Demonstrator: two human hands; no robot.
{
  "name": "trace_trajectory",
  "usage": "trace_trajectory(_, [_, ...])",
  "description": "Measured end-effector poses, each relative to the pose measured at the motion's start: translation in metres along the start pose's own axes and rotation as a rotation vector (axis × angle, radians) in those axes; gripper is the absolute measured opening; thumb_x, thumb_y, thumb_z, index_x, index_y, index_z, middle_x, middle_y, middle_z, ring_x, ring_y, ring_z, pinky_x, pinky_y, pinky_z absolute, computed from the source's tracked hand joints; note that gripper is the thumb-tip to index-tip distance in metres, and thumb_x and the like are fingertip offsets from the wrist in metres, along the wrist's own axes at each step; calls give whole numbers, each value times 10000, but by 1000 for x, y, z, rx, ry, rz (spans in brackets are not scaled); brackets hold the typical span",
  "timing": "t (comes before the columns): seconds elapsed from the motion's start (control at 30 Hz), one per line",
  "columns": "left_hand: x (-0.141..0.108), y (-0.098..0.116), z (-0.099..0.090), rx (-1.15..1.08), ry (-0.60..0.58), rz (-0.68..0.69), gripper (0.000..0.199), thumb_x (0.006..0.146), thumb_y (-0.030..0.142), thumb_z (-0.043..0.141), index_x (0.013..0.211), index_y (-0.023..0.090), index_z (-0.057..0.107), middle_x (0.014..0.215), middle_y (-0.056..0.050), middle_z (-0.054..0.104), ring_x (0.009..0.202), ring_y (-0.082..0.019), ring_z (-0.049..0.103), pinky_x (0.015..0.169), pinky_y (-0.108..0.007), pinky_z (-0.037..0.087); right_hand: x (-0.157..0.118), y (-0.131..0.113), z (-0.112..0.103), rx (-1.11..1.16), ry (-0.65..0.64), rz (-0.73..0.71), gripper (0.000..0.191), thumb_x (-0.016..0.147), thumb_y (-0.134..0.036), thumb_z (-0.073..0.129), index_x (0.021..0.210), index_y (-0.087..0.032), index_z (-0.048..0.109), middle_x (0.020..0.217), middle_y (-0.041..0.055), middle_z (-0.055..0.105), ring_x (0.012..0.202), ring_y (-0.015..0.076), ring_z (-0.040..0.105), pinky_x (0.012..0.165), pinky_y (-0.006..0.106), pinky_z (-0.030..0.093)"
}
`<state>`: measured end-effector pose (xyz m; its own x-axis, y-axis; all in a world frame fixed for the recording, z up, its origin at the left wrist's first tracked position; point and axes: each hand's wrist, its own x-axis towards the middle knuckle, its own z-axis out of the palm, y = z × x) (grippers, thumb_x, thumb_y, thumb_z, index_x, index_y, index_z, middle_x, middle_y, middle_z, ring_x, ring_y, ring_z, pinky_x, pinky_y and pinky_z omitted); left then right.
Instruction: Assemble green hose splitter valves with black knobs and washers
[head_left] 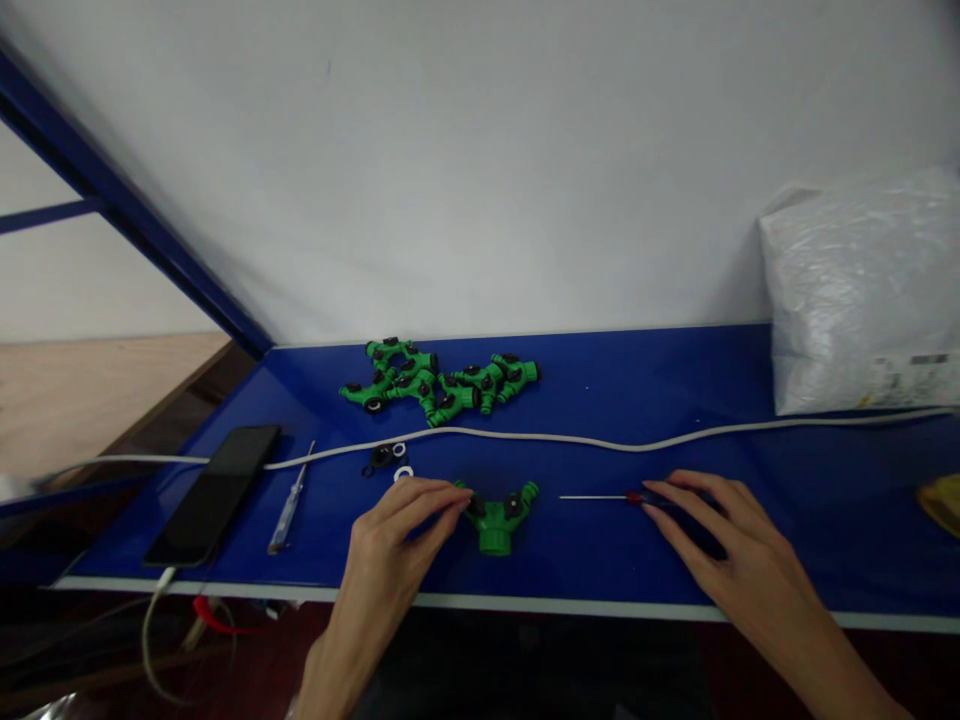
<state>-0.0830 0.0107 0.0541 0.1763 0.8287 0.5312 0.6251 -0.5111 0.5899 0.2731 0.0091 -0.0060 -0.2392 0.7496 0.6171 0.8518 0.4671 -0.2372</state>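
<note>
1. Here, the left hand (401,530) has thumb and forefinger pinched together on the left branch of a green splitter (495,522), close to its black knob.
2. The splitter is on the blue table (600,570), near its front edge and between the two hands, with its wide round end toward the person and its two branches pointing away.
3. The right hand (731,550) has its fingers drawn narrow around the front of the handle of a screwdriver (594,497); the thin shaft points left, toward the splitter, and stops short of it. Whether the screwdriver rests on the table or is slightly raised, I cannot tell.
4. Farther back, near the wall (525,180), a cluster of green splitters (450,385) lies jumbled, several touching.
5. A white cable (525,435) runs across the table in front of that cluster and passes by a phone (214,495) at the left.
6. Beside the phone lies a second screwdriver (286,515) with a clear handle.
7. Small black parts (384,457) and white rings (403,472) lie just beyond the left hand.
8. A white plastic parcel (862,300) stands at the back right.
</note>
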Motion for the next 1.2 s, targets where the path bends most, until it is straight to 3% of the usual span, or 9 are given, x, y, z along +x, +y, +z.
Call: trace_trajectory(1.2, [-5,-4,13,-202,34,-187,106,925,186,742,950,275,794,933,35,786,836,-124,732,803,-202,559,1,1,-2,-61,-9,-51,317,1073,-383,494,1138,-164,714,1098,114,669,986,263,640,891,422,523])
